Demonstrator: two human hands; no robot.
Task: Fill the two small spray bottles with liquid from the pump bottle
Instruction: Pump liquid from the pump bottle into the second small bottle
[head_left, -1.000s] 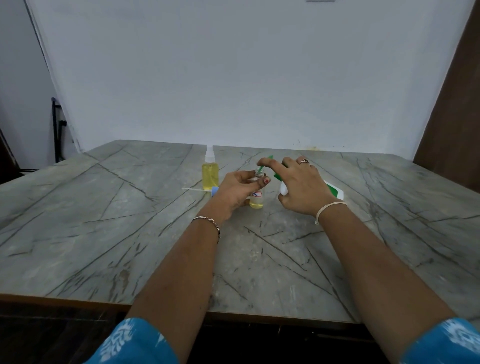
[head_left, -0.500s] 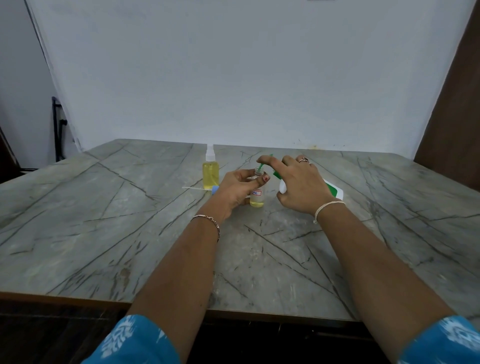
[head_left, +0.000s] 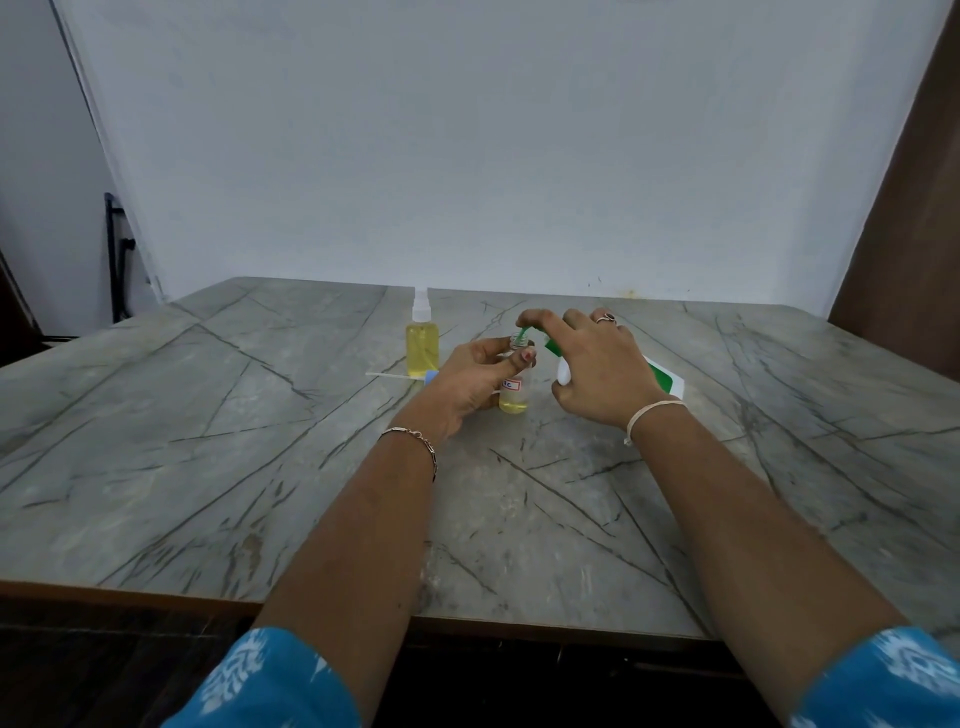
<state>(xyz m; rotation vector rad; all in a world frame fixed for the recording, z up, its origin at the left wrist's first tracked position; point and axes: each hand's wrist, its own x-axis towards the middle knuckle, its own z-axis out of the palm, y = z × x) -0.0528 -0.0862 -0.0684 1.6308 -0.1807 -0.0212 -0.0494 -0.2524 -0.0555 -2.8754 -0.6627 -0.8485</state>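
Left hand (head_left: 467, 387) grips small spray bottle (head_left: 513, 401); right hand (head_left: 597, 374) grasps tilted pump bottle (head_left: 664, 378), mostly hidden.

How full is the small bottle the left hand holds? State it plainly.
Partly full: yellow liquid fills only the bottom of the small bottle; above its label it looks clear.

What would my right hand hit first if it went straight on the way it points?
Most likely the small bottle and the left hand gripping it, just beyond the right hand. The taller spray bottle stands farther left; depth is unclear.
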